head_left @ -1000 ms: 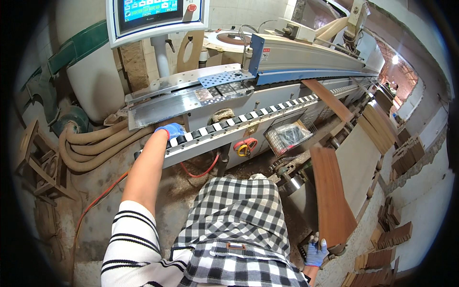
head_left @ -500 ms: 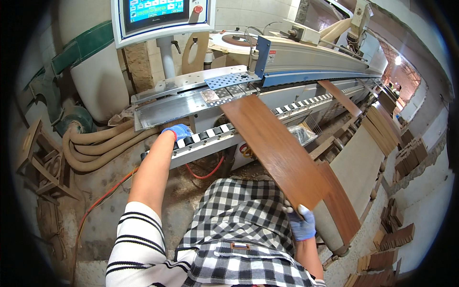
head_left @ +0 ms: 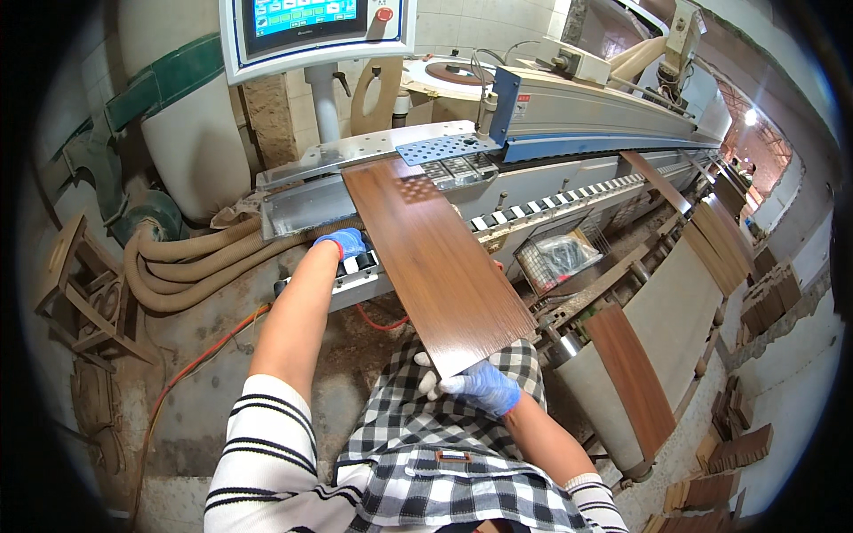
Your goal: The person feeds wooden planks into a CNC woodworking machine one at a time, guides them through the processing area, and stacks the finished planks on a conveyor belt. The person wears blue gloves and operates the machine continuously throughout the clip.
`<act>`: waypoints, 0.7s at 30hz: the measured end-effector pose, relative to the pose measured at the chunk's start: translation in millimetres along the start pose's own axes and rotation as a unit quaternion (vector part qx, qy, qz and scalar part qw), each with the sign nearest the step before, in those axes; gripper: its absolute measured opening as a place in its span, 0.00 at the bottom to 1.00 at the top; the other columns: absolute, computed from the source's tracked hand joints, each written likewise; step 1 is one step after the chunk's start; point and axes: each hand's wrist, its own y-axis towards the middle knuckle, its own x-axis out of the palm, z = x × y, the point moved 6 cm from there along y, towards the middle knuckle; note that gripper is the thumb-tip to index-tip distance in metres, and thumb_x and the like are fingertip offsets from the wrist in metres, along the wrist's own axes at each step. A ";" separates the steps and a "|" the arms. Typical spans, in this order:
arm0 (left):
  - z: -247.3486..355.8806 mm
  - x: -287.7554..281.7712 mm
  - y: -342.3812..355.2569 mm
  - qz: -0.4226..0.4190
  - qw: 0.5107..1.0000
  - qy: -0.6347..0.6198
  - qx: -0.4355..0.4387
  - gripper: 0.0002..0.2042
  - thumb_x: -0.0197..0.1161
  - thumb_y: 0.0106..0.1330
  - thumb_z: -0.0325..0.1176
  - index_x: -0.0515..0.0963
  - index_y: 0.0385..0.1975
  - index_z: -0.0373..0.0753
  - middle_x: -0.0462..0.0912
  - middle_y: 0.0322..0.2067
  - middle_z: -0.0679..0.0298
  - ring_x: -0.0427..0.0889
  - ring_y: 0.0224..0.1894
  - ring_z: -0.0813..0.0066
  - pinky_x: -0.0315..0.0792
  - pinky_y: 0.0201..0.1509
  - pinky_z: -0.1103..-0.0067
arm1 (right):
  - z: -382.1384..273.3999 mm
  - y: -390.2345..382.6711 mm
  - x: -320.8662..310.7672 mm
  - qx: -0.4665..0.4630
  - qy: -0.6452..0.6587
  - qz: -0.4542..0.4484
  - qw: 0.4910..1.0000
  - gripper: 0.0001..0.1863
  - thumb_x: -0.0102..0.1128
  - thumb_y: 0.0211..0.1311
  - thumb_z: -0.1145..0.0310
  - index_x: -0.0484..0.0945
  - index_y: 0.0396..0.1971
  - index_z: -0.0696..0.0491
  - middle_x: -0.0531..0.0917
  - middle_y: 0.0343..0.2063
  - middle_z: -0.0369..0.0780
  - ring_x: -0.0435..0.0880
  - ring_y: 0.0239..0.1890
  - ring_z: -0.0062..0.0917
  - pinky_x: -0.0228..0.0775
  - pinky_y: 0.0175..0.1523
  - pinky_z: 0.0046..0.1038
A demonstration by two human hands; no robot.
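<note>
A long brown wooden board (head_left: 431,258) slants across the machine's infeed, its far end lying on the metal table (head_left: 306,209) below a perforated blue plate. At its near end, my right hand (head_left: 480,388), in a blue glove with pale fingertips, grips the corner close to my checked apron. My left hand (head_left: 343,242), also gloved in blue, is at the black-and-white roller rail (head_left: 360,264), right beside the board's left edge. How its fingers are bent does not show clearly, nor whether they touch the board.
Behind the table stands a control screen (head_left: 306,19) on a post. The long machine beam (head_left: 604,111) runs off to the right. Another brown board (head_left: 631,382) lies on the pale conveyor belt (head_left: 680,289). Thick hoses (head_left: 191,266) and a wooden stool (head_left: 84,280) are at left; board stacks (head_left: 742,444) are at right.
My right hand has swung the board leftward and in toward my body, and the board's far end now lies further left on the metal table. The left hand stays by the rail.
</note>
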 end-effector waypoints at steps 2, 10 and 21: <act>1.4 -1.7 -4.0 -0.005 1.000 0.003 -0.007 0.19 0.55 0.53 0.43 0.76 0.42 0.38 0.77 0.42 0.51 0.76 0.45 0.55 0.69 0.49 0.68 | 2.3 4.9 -0.6 0.004 -0.041 -0.010 0.999 0.28 0.61 0.53 0.62 0.67 0.51 0.63 0.80 0.32 0.42 0.77 0.33 0.22 0.69 0.42 0.21; 10.0 -8.3 -14.3 -0.028 0.999 0.003 -0.034 0.20 0.55 0.55 0.44 0.74 0.45 0.39 0.76 0.44 0.52 0.74 0.47 0.56 0.67 0.51 0.70 | 8.8 1.9 -10.9 -0.017 -0.086 0.056 0.995 0.24 0.64 0.50 0.60 0.73 0.44 0.60 0.80 0.29 0.43 0.79 0.32 0.25 0.71 0.39 0.25; 15.7 -9.1 -16.1 0.004 0.997 -0.042 0.070 0.18 0.53 0.59 0.44 0.76 0.43 0.41 0.77 0.44 0.56 0.75 0.47 0.58 0.67 0.51 0.71 | 5.6 -27.7 -59.8 -0.042 -0.086 0.179 0.979 0.17 0.58 0.55 0.63 0.77 0.34 0.65 0.81 0.25 0.43 0.79 0.28 0.23 0.72 0.37 0.22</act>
